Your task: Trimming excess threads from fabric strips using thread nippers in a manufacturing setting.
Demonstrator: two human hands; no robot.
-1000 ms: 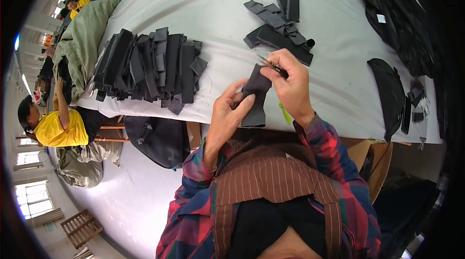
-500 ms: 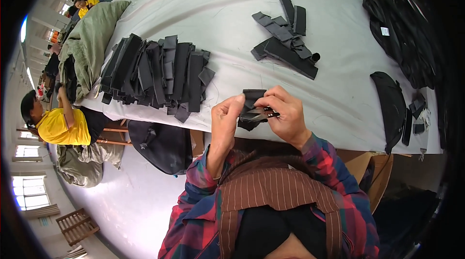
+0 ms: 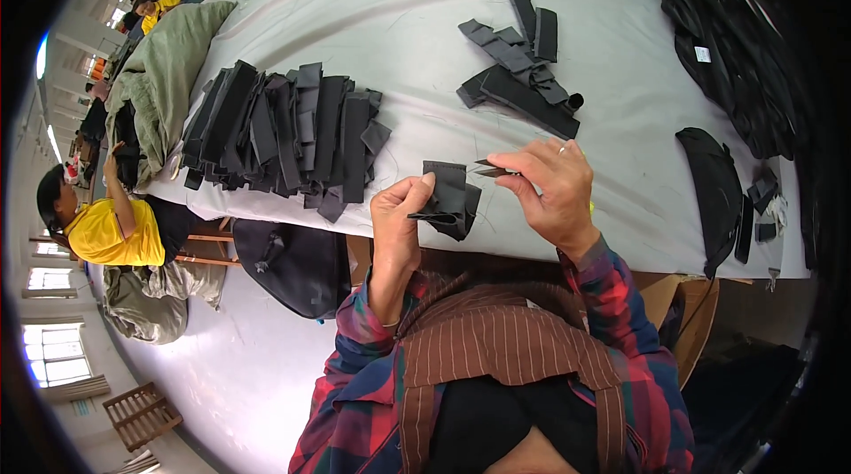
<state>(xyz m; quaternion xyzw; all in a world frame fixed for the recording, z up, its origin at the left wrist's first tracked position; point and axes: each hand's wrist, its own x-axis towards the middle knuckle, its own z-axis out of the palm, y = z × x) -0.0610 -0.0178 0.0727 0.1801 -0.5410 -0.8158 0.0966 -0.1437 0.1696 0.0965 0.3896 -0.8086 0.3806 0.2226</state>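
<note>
My left hand (image 3: 398,220) pinches a folded piece of black fabric (image 3: 448,195) between thumb and fingers, close to the table's front edge. To its right, my right hand (image 3: 551,188) is closed around small thread snips (image 3: 489,169), whose dark pointed blades aim left at the fabric. The blade tips stand a little apart from the cloth. Left of my hands lies a wide row of black fabric strips (image 3: 282,133), stacked and overlapping. A smaller loose pile of similar strips (image 3: 523,66) rests farther back on the table.
The table carries a pale cover (image 3: 390,22). Black bags or garments (image 3: 731,57) are heaped at the right, with a curved black piece (image 3: 709,199) nearer me. Olive cloth (image 3: 164,75) hangs at the left edge. Beyond it sits a person in a yellow shirt (image 3: 115,230).
My right hand has pulled back right and up, taking the snips away from the fabric. The piece in my left hand now shows more of its face, and that hand has shifted slightly left.
</note>
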